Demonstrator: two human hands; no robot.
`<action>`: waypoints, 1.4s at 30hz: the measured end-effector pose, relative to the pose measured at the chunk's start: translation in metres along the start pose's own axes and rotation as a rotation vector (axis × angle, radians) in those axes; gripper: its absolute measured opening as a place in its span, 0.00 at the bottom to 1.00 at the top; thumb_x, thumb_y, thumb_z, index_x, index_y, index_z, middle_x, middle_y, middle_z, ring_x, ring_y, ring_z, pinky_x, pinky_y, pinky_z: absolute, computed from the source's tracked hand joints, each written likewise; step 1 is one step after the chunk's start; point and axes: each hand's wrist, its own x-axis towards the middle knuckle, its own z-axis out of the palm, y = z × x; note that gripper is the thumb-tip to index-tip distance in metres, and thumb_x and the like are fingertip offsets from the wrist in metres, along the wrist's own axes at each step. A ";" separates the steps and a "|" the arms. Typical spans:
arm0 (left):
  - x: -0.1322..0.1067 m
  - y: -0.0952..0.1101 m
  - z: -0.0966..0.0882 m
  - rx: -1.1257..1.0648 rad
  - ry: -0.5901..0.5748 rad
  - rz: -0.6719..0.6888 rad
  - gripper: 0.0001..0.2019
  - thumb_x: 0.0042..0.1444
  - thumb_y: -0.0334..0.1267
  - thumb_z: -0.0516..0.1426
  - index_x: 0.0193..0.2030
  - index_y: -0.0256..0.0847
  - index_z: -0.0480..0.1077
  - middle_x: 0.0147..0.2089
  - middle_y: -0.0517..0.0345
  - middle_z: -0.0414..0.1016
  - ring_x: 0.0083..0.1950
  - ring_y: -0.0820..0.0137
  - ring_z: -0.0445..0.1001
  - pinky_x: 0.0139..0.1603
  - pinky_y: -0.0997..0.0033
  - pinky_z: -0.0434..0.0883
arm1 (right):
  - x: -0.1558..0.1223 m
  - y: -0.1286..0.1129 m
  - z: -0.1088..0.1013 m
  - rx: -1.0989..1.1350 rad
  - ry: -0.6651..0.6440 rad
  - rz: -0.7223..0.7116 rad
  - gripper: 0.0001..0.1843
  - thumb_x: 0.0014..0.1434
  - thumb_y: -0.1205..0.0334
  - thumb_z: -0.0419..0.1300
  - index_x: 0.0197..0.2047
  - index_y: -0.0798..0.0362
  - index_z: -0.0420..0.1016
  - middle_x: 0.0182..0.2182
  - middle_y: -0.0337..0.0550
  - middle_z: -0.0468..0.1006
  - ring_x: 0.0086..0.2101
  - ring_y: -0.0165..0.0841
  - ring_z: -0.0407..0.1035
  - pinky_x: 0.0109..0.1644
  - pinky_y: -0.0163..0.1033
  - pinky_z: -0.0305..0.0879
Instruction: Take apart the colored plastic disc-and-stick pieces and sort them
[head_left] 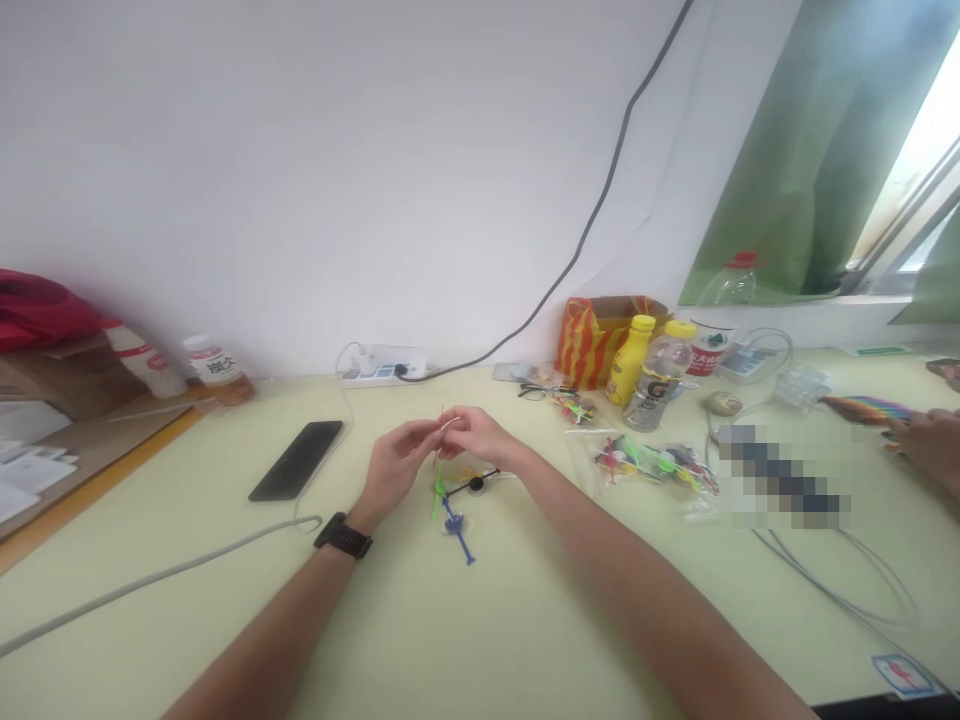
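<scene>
Pinching a slim, straight red piece (442,411), partly hidden, between closed fingertips of left hand (396,460) and right hand (480,437); held beyond the blue plastic piece (454,523), long axis near upright, top leaning slightly right.

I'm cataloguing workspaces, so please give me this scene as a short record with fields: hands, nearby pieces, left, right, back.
Hands: left hand and right hand, fingertips together at a small thin piece, partly hidden; which one grips it is unclear
Nearby pieces: green piece, blue piece, black piece, close below the hands
Left: black phone, lying flat
Right: clear bag of colourful pieces; another person's hand
Back: striped bag, yellow bottle
</scene>
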 end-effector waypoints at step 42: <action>-0.011 0.007 0.006 0.307 0.047 0.178 0.18 0.62 0.45 0.62 0.57 0.44 0.72 0.52 0.51 0.80 0.47 0.62 0.79 0.50 0.60 0.76 | -0.005 -0.017 -0.002 -0.120 0.041 -0.009 0.06 0.65 0.59 0.60 0.42 0.52 0.75 0.34 0.40 0.77 0.30 0.29 0.71 0.30 0.32 0.66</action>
